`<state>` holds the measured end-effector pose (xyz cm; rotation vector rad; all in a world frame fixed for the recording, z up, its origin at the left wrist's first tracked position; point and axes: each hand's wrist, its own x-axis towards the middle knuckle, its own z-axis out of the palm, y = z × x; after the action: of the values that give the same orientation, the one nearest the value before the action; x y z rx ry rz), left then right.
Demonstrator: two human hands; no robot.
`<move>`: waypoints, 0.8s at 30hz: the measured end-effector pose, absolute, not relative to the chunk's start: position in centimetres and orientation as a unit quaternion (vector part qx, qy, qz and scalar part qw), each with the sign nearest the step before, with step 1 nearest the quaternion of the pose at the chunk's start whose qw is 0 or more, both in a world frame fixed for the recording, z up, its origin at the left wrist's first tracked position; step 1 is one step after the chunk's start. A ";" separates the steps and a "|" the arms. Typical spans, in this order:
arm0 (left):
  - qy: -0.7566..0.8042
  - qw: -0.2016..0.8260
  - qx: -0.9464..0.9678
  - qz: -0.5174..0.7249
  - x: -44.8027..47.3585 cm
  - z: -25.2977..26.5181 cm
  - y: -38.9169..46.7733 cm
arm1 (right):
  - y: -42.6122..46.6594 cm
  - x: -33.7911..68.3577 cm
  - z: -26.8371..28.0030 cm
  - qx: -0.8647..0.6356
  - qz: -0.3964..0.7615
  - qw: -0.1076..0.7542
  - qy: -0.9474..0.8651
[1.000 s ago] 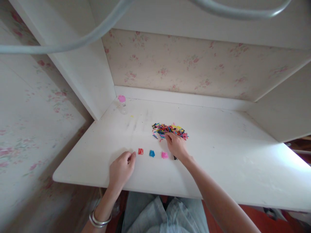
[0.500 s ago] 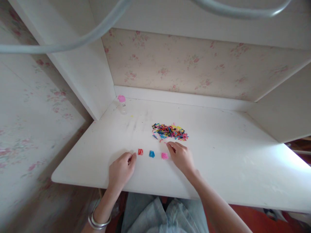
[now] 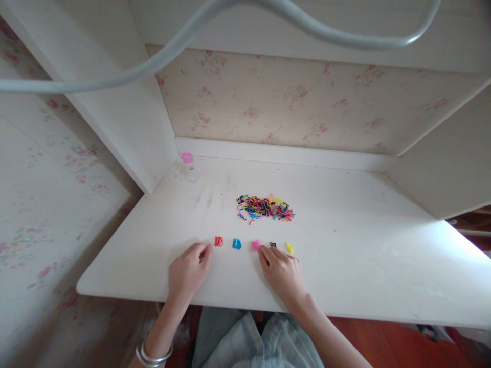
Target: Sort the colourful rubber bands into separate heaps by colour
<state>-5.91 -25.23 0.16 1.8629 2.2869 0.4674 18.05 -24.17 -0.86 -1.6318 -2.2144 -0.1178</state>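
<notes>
Bench (image 3: pixel 364 255) shows no raised rim, so a careless sweep could send its load over the front edge. The right hand (image 3: pixel 283 271) is pinched; whether it grips anything, I cannot tell. The left hand (image 3: pixel 188 269) is curled closed. Beyond both, the heap (image 3: pixel 264 207) looks tangled: one pull could drag other colours along. The pink pile (image 3: pixel 255 246) lies at the right hand's tip, the red pile (image 3: pixel 218 241) just beside the left; a slip could scatter either. Shifting right knuckles could nudge the black pile (image 3: pixel 273 244).
</notes>
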 end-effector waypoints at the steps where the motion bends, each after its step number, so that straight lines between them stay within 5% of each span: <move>1: 0.764 0.077 0.622 0.155 -5.9 0.2 -25.2 | -24.2 18.1 -0.8 -0.582 -0.033 0.181 -0.792; 6: 0.767 0.075 0.620 0.150 -5.8 0.3 -25.2 | -24.7 18.5 -0.4 -0.586 0.005 0.169 -0.792; 17: 0.781 0.093 0.602 0.137 -5.6 0.5 -25.2 | -25.4 23.7 -0.3 -0.657 0.110 0.330 -0.669; 24: 0.734 0.148 0.645 0.151 -4.4 2.0 -22.7 | -24.6 28.4 -1.4 -0.745 0.198 0.348 -0.534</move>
<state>-4.40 -22.71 1.97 1.8557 2.1108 0.4355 28.42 -24.62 -1.42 -1.9301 -1.3835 0.5137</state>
